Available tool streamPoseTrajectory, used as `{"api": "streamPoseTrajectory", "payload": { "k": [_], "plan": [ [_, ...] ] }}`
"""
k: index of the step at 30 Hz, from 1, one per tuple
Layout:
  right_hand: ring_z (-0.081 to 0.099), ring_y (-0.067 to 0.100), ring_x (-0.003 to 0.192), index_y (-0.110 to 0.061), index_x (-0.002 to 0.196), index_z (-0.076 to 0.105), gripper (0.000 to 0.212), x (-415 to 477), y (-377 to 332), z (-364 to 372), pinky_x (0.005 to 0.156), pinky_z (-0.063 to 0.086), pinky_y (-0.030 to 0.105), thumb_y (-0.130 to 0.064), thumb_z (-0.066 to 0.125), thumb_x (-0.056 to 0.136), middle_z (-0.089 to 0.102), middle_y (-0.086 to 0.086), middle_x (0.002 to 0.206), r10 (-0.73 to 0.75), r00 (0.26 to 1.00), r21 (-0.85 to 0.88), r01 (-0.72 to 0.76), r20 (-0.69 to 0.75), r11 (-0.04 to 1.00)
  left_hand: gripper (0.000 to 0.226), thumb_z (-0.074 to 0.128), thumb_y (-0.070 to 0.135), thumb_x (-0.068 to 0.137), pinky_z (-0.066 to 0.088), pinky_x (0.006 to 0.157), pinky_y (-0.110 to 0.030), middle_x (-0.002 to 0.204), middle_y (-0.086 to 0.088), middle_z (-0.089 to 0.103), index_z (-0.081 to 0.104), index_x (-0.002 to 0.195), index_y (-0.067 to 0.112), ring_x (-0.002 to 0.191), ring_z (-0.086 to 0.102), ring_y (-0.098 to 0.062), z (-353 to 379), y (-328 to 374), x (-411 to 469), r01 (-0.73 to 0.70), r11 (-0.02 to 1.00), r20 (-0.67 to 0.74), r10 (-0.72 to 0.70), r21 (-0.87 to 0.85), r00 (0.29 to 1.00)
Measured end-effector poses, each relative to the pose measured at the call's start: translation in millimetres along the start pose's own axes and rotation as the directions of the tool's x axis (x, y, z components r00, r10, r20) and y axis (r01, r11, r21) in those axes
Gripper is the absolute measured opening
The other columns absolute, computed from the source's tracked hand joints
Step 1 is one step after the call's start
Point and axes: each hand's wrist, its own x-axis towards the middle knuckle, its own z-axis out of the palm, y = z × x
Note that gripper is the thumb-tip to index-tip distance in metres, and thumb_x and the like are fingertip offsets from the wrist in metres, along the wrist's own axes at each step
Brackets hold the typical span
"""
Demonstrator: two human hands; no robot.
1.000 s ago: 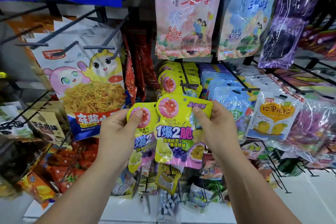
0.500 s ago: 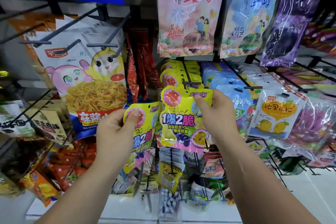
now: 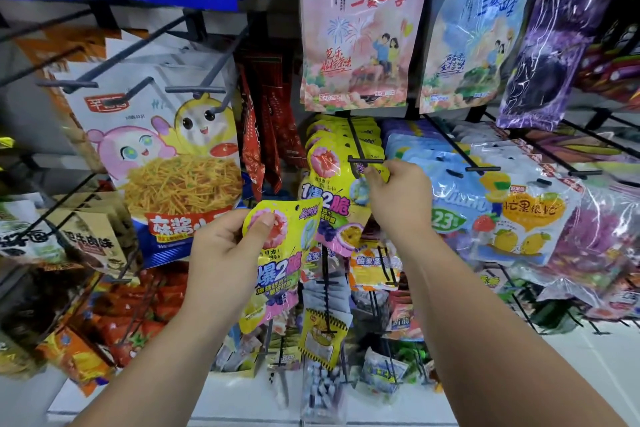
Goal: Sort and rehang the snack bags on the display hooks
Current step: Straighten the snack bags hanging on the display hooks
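Bag one (image 3: 278,274): left hand (image 3: 221,246); bag two (image 3: 329,191): right hand (image 3: 398,199).

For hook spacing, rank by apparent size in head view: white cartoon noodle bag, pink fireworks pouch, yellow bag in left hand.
1. white cartoon noodle bag
2. pink fireworks pouch, top cropped
3. yellow plastic bag in the left hand, nearest yet smallest

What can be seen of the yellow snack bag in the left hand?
The yellow snack bag is a glossy plastic pouch: pink flower circle top left, purple label and hang hole top right, blue-white lettering, pink-purple bottom with fruit. It hangs on no hook, tilted, gripped at its upper left by the left hand, thumb over the flower. The right hand pinches a matching bag beside it.
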Motion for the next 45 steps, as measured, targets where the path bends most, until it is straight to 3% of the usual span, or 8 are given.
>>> {"api": "streamPoseTrajectory", "payload": {
  "k": [3,7,13,20,25,31,38,45],
  "plan": [
    [0.043,0.007,0.053,-0.013,0.090,0.066,0.019,1,4,2,0.053,0.028,0.032,-0.031,0.066,0.097,0.042,-0.008,0.056,0.017,0.999,0.031,-0.016,-0.034,0.999,0.025,0.063,0.021,0.099,0.056,0.081,-0.044,0.084,-0.007,0.077,0.079,0.081,0.028,0.078,0.069,-0.023,1,6,0,0.030,0.997,0.039,-0.027,-0.067,0.999],
    [0.060,-0.006,0.082,-0.017,0.127,0.061,0.032,-26,4,-7,0.068,0.043,0.009,-0.031,0.066,0.098,0.061,-0.017,0.091,0.031,0.999,0.267,-0.019,-0.041,0.963,0.026,0.063,0.018,0.096,0.058,0.073,-0.029,0.082,-0.003,0.078,0.082,0.081,0.027,0.075,0.071,-0.015,5,12,1,0.070,0.980,0.103,-0.051,-0.188,0.993],
    [0.062,-0.004,0.105,-0.040,0.116,0.062,0.023,-77,5,-19,0.089,0.048,0.018,-0.051,0.053,0.098,0.067,-0.017,0.121,-0.075,0.996,0.446,0.086,-0.044,0.891,0.018,0.067,0.034,0.080,0.057,0.081,-0.042,0.079,-0.005,0.076,0.082,0.078,0.024,0.076,0.067,-0.021,17,20,2,0.145,0.949,0.164,-0.102,-0.281,0.981],
    [0.054,0.022,0.072,-0.022,0.112,0.062,0.031,-67,7,-27,0.070,0.049,0.034,-0.031,0.079,0.087,0.049,0.031,0.085,0.065,0.965,0.626,-0.216,0.255,0.749,0.020,0.063,0.020,0.097,0.053,0.068,-0.021,0.072,0.002,0.072,0.078,0.084,0.015,0.068,0.064,-0.010,40,22,12,0.091,0.969,0.188,-0.048,-0.228,0.981],
    [0.037,0.010,0.060,-0.025,0.115,0.067,0.034,-47,12,-30,0.060,0.035,0.030,-0.032,0.081,0.086,0.036,-0.001,0.070,0.087,0.992,0.522,-0.124,0.096,0.844,0.031,0.061,0.023,0.101,0.052,0.069,-0.029,0.075,0.000,0.074,0.076,0.074,0.021,0.071,0.066,-0.017,57,19,27,0.012,0.999,0.149,-0.004,-0.050,0.989],
    [0.038,0.015,0.060,-0.022,0.102,0.065,0.026,-33,14,-22,0.059,0.038,0.042,-0.037,0.079,0.087,0.042,0.000,0.069,0.064,0.998,0.435,-0.067,0.021,0.898,0.030,0.061,0.026,0.102,0.053,0.080,-0.053,0.080,-0.016,0.071,0.073,0.080,0.009,0.082,0.065,-0.040,71,11,41,-0.021,1.000,0.110,0.021,-0.001,0.994],
    [0.036,0.010,0.056,-0.035,0.087,0.060,0.019,-33,11,-22,0.058,0.037,0.037,-0.035,0.079,0.088,0.038,-0.006,0.064,0.033,0.999,0.401,-0.046,0.039,0.915,0.030,0.060,0.023,0.103,0.054,0.077,-0.037,0.075,0.002,0.073,0.074,0.078,0.015,0.073,0.067,-0.015,75,7,40,0.001,1.000,0.069,-0.001,0.000,0.998],
    [0.037,0.010,0.055,-0.026,0.105,0.067,0.023,-31,16,-26,0.057,0.036,0.032,-0.036,0.078,0.088,0.036,-0.007,0.061,0.037,0.999,0.353,-0.038,0.011,0.935,0.031,0.061,0.034,0.098,0.056,0.078,-0.058,0.078,-0.012,0.071,0.072,0.080,0.013,0.079,0.065,-0.039,80,2,42,-0.032,0.999,0.070,0.030,0.019,0.997]
  ]
}}
